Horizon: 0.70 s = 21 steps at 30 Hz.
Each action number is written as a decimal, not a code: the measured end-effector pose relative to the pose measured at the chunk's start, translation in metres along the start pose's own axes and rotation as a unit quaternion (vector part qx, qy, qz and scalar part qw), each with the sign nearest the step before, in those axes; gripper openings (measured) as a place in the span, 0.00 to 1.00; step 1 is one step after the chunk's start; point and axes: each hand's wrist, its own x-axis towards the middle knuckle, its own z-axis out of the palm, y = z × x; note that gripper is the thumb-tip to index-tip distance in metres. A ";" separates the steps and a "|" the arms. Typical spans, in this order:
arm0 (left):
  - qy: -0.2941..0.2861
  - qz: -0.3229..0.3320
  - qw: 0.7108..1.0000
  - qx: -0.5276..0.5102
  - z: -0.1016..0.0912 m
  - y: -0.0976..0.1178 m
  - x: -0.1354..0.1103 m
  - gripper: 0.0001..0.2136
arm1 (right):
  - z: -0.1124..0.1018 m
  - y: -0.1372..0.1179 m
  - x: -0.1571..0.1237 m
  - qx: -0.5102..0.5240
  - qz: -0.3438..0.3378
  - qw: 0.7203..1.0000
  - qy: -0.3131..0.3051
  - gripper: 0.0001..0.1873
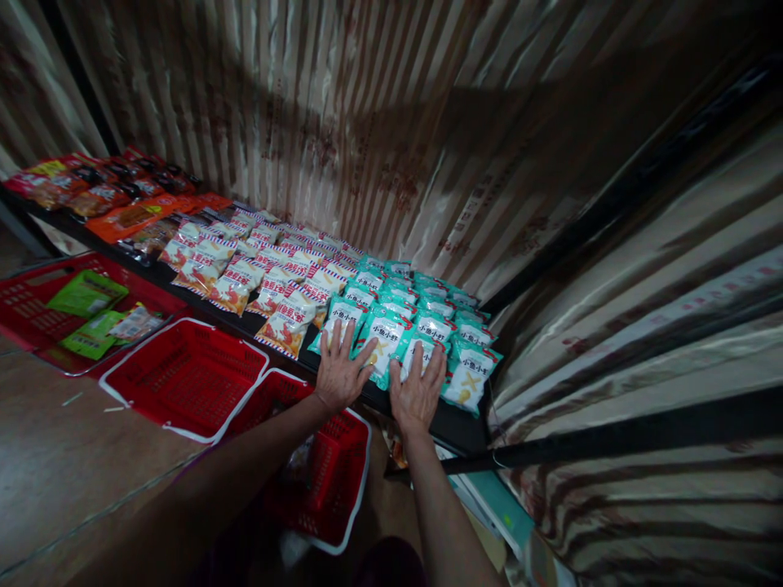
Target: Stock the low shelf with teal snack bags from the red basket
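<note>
- The teal packets (470, 377) lie in rows at the right end of the dark shelf (456, 428).
- The left hand (338, 371) and the right hand (419, 387), both with fingers spread, rest on the near packets.
- To the left are white packets (238, 281), then orange and red packets (101, 198).
- Nearer, red baskets (187, 379) stand on the brown floor (40, 440).
- At the far side hangs a striped curtain (342, 98), partly in shadow.

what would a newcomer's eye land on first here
Probably the teal packets at the shelf's right end, with the left hand and right hand spread over the front ones. Next, the bright red baskets before the shelf, then the orange packet toward its left end.
</note>
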 end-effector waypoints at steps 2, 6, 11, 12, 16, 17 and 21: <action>-0.002 0.000 1.000 -0.002 0.000 0.000 0.001 0.27 | 0.000 -0.001 0.000 -0.004 0.005 1.000 -0.005 0.33; -0.008 -0.002 1.000 -0.007 -0.001 0.001 0.001 0.26 | 0.000 0.000 0.001 -0.002 -0.003 1.000 -0.005 0.33; -0.014 0.000 1.000 -0.008 -0.001 0.000 0.003 0.26 | 0.002 0.000 0.001 -0.003 -0.006 1.000 -0.002 0.33; -0.015 0.000 1.000 -0.008 -0.001 0.000 0.003 0.26 | 0.002 0.000 0.001 -0.002 -0.006 1.000 -0.003 0.33; -0.015 -0.003 1.000 -0.007 0.000 0.000 0.004 0.26 | 0.001 0.000 0.002 -0.002 -0.002 1.000 -0.013 0.33; -0.015 -0.003 1.000 -0.007 0.000 0.000 0.004 0.26 | 0.000 -0.001 0.002 -0.002 0.000 1.000 -0.016 0.33; -0.015 -0.002 1.000 -0.003 0.000 0.001 0.004 0.26 | -0.001 -0.002 0.003 0.009 0.005 1.000 -0.022 0.32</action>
